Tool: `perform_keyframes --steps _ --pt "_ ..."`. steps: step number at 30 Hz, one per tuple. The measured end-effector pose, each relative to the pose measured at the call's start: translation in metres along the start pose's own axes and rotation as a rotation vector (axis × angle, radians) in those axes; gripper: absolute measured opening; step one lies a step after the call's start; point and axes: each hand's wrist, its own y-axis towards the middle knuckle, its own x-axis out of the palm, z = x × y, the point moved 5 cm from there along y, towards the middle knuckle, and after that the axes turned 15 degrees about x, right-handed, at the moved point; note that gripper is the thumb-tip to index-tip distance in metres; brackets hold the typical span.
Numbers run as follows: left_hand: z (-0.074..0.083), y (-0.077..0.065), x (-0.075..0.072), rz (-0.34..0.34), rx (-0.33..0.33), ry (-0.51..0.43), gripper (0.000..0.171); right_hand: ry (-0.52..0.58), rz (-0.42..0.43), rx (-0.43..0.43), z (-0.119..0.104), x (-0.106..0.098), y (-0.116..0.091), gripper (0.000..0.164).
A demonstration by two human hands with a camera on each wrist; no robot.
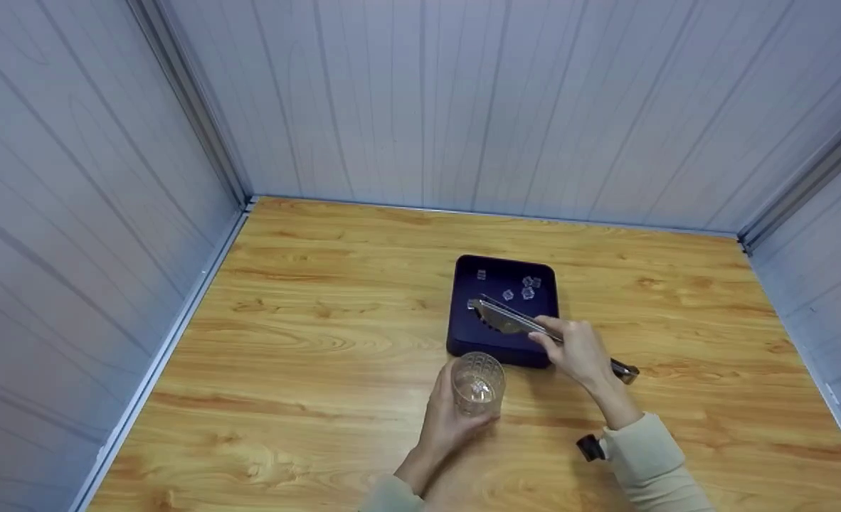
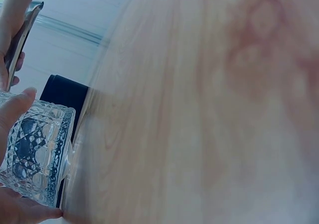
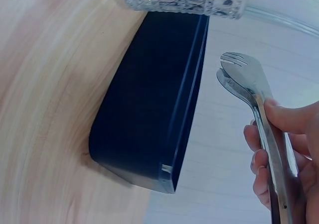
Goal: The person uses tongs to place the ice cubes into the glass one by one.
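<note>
My left hand (image 1: 449, 421) grips a clear cut-glass tumbler (image 1: 479, 402) from the side, just in front of the dark blue tray (image 1: 456, 340). Some clear pieces show at the bottom of the glass. In my right hand (image 1: 578, 350) is a pair of metal serving tongs (image 3: 273, 144), pinched between thumb and fingers. Their head (image 1: 495, 316) is over the tray, the two tips close together in the right wrist view. A clear cube (image 1: 471, 304) shows right at the tips in the head view; whether the tongs grip it I cannot tell.
Several other clear cubes lie in the tray, one cube (image 1: 482, 274) at its back left and a cluster (image 1: 529, 292) at the right. The wood-grain table (image 1: 307, 341) meets pale panel walls (image 1: 420, 107) at the back and sides. A black wrist device (image 1: 590, 448) sits by the right sleeve.
</note>
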Motion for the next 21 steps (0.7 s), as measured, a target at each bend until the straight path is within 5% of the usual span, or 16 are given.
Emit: perform_keyframes --steps 21 --pt "0.000 0.001 0.002 0.002 -0.002 -0.031 0.097 0.037 0.035 -0.136 -0.018 -0.017 -0.042 0.022"
